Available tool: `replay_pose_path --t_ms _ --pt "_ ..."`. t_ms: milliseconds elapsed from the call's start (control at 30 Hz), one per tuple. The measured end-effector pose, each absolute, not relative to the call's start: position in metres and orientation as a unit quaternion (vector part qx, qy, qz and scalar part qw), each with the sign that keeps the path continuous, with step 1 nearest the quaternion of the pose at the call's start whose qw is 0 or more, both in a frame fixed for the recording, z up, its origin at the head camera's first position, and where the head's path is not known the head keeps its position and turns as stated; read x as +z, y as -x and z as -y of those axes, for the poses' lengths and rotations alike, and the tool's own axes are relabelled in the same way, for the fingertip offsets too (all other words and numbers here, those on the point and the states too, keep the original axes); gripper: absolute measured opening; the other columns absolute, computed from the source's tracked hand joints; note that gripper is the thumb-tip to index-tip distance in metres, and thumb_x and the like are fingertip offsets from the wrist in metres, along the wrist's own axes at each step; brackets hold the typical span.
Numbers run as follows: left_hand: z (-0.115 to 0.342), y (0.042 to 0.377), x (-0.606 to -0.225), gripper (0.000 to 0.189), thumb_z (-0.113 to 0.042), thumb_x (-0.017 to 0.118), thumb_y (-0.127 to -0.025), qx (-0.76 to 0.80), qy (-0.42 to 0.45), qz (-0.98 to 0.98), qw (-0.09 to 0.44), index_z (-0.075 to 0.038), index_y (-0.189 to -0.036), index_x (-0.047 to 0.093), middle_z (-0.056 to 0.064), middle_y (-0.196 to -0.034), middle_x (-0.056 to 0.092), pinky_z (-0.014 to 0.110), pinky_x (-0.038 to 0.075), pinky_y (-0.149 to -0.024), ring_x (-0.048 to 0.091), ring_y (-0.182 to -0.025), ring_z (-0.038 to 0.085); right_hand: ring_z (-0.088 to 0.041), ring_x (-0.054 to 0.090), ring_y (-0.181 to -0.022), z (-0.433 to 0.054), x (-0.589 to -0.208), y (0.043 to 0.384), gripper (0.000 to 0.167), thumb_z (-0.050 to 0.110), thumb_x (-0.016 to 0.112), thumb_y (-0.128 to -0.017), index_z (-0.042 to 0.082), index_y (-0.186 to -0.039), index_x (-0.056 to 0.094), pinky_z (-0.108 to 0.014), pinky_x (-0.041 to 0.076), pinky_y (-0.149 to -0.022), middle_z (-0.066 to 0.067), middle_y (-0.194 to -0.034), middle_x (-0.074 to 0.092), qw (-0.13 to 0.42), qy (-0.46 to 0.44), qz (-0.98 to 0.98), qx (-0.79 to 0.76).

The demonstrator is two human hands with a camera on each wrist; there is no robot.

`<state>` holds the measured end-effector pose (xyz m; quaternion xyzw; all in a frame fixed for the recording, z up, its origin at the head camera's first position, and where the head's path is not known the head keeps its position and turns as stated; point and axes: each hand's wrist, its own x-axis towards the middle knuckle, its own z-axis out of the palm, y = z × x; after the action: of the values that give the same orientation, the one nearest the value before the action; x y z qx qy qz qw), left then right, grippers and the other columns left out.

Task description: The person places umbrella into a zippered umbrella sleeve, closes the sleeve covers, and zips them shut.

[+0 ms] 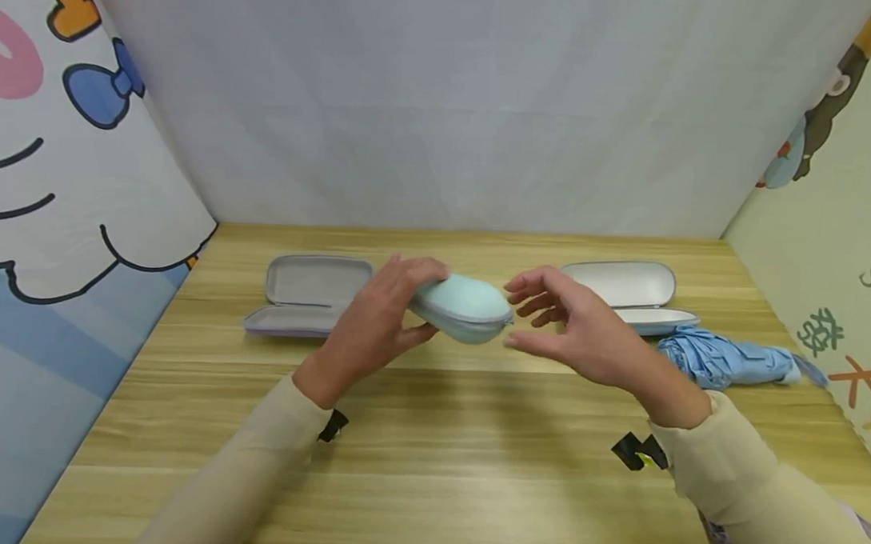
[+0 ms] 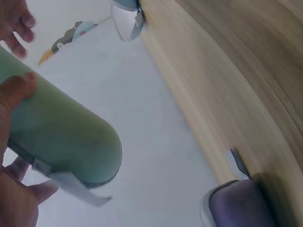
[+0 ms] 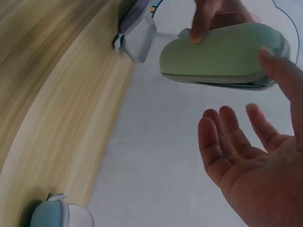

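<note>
A mint-green zippered glasses case (image 1: 471, 297) is held up above the table, closed or nearly so, with a zipper seam around its side. My left hand (image 1: 369, 318) grips its left end, thumb on one side and fingers on the other. A grey fabric tab (image 2: 78, 185) hangs from the case's end in the left wrist view. My right hand (image 1: 585, 329) is by the case's right end, fingers spread and loosely bent. In the right wrist view its thumb (image 3: 279, 71) overlaps the case's end; whether it touches I cannot tell.
Behind my left hand lies an opened case with a purple shell (image 1: 320, 282). An opened blue case (image 1: 622, 282) sits behind my right hand, beside a folded light-blue umbrella (image 1: 742, 363). A purplish item (image 1: 718, 532) is partly hidden under the right sleeve. Cloth walls border the table.
</note>
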<state>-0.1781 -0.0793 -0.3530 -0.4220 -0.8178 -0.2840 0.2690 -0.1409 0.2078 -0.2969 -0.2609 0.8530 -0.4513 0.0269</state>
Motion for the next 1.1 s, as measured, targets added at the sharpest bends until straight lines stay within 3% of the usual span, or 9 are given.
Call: replay_pose_path --t_ms 100,200,400,633,867,1100 --pt "0.075 0.176 -0.353 0.088 -0.006 0.097 -0.070 -0.308 0.425 0.810 0.263 -0.015 -0.143 0.047 0.004 -0.142 0.056 0.057 0.032 -0.114 0.049 -0.135 0.027 -0.033 0.055 -0.129 -0.203 -0.305 0.141 0.079 0.014 0.088 -0.084 0.011 -0.150 0.045 -0.051 0.047 -0.104 -0.009 -0.147 0.051 0.019 0.291 -0.866 -0.407" --pt "0.070 0.171 -0.351 0.089 -0.004 0.096 -0.070 -0.347 0.437 0.796 0.235 -0.014 -0.144 0.045 0.004 -0.143 0.055 0.052 0.038 -0.107 0.047 -0.131 0.027 -0.032 0.047 -0.140 -0.196 -0.313 0.141 0.089 0.010 0.090 -0.081 0.015 -0.154 0.041 -0.054 0.043 -0.109 -0.008 -0.155 0.046 -0.025 0.319 -0.869 -0.376" --pt "0.064 0.163 -0.345 0.095 0.004 0.093 -0.071 -0.408 0.462 0.767 0.180 -0.009 -0.147 0.037 0.008 -0.147 0.049 0.043 0.046 -0.104 0.048 -0.133 0.025 -0.028 0.045 -0.143 -0.189 -0.319 0.141 0.087 0.001 0.090 -0.078 0.014 -0.152 0.047 -0.053 0.039 -0.113 -0.007 -0.153 0.051 -0.094 0.354 -0.857 -0.364" --pt "0.063 0.159 -0.339 0.093 0.005 0.090 -0.074 -0.442 0.460 0.755 0.152 -0.009 -0.149 0.038 0.010 -0.144 0.052 0.043 0.046 -0.109 0.051 -0.134 0.024 -0.028 0.057 -0.132 -0.188 -0.324 0.138 0.075 0.005 0.085 -0.086 0.010 -0.151 0.048 -0.051 0.047 -0.105 -0.007 -0.144 0.058 -0.134 0.378 -0.850 -0.340" --pt "0.064 0.154 -0.329 0.091 -0.010 0.093 -0.076 -0.446 0.470 0.746 0.154 -0.013 -0.152 0.044 0.007 -0.144 0.056 0.038 0.049 -0.104 0.057 -0.128 0.021 -0.028 0.058 -0.129 -0.189 -0.331 0.140 0.075 0.000 0.083 -0.086 0.006 -0.150 0.045 -0.048 0.049 -0.103 -0.011 -0.139 0.059 -0.176 0.396 -0.848 -0.306" --pt "0.061 0.151 -0.328 0.083 -0.002 0.090 -0.078 -0.445 0.457 0.753 0.161 -0.010 -0.149 0.047 0.009 -0.139 0.058 0.033 0.054 -0.096 0.059 -0.122 0.021 -0.027 0.057 -0.129 -0.191 -0.330 0.140 0.076 0.008 0.084 -0.087 0.008 -0.152 0.044 -0.047 0.048 -0.104 -0.011 -0.140 0.058 -0.166 0.373 -0.864 -0.296"
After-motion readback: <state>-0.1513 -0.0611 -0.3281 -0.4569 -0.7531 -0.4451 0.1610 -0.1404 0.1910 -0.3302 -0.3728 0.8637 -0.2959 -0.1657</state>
